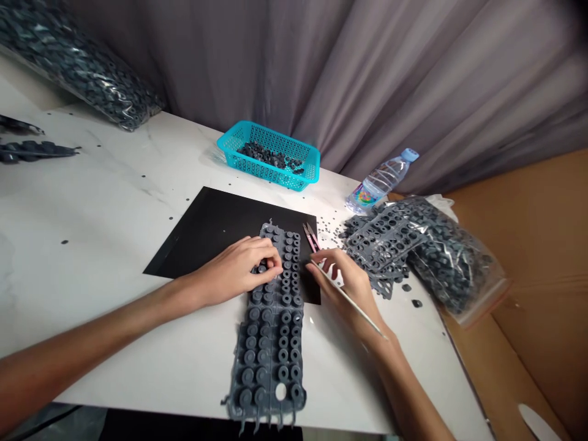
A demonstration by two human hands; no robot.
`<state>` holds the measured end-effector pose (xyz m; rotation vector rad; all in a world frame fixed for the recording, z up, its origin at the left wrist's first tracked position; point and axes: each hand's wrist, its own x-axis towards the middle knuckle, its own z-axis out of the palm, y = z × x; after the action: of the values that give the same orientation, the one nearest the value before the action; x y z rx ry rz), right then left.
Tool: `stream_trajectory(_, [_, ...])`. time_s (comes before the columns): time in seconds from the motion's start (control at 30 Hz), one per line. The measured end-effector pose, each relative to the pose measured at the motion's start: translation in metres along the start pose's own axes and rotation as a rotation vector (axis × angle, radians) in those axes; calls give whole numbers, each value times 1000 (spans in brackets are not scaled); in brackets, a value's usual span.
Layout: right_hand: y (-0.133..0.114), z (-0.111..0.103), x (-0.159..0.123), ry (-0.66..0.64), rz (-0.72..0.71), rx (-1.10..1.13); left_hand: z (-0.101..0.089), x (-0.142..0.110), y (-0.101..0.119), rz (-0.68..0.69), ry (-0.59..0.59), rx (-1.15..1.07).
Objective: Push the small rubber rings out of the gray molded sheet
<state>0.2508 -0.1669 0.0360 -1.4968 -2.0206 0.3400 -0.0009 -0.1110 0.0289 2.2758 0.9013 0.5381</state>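
The grey rubber sheet (pixel 271 310) lies lengthwise between the two hands, its far part over the black mat (pixel 220 226) and its near part on the white table (pixel 114 245), with thin strands at its near end. Rows of round pieces stud it, and one open hole shows near that end. The left hand (pixel 245 264) rests over the far half with curled fingers; I cannot tell whether they pinch a piece or only press on the sheet. The right hand (pixel 346 285), just beside the sheet, grasps a thin white stick (pixel 356 306) that slants back toward the wrist. Beyond this hand lie the pink-handled snips (pixel 311 237), partly on the mat. Farther off stands a turquoise basket (pixel 271 177) holding small dark pieces. To the right, a clear bottle (pixel 381 182) leans beside perforated sheets (pixel 388 236) and a filled plastic bag (pixel 454 269).
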Motion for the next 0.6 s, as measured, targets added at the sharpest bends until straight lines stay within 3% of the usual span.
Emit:
stream_trajectory(0.2, [-4,11,1,-140,-151,129,10,5,-9,-45,89,-36])
stream_trajectory(0.47, [-7,4,6,-233,-189,108,12,7,-11,-61,100,30])
stream_trajectory(0.6, [-6,7,7,-220,-195,44,13,9,-13,-78,109,43])
